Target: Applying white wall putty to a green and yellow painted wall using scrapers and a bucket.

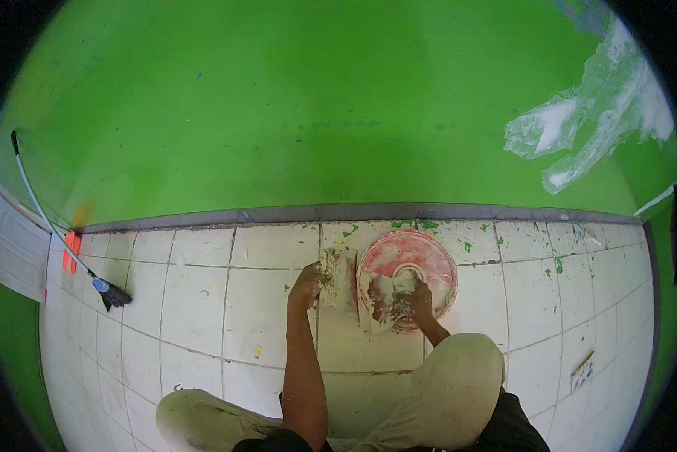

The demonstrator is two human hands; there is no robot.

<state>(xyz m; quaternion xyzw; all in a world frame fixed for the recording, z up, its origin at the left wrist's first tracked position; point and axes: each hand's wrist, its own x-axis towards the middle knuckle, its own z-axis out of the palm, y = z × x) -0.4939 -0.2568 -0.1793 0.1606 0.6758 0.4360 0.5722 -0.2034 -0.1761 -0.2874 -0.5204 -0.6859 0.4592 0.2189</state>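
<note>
The person's left hand (307, 288) has its fingers curled on the near edge of a smeared whitish slab (341, 283), which extends rightward from them. The right hand (420, 301) grips a paste-coated piece (382, 289) reaching left of its fingers; beneath these sits a round red dish (442, 260), white-streaked.

A bright green wall (278, 98) meets a grey baseboard (293, 214) above a white-tiled floor (192, 301), a pale panelled door (15, 237) at far left.
</note>
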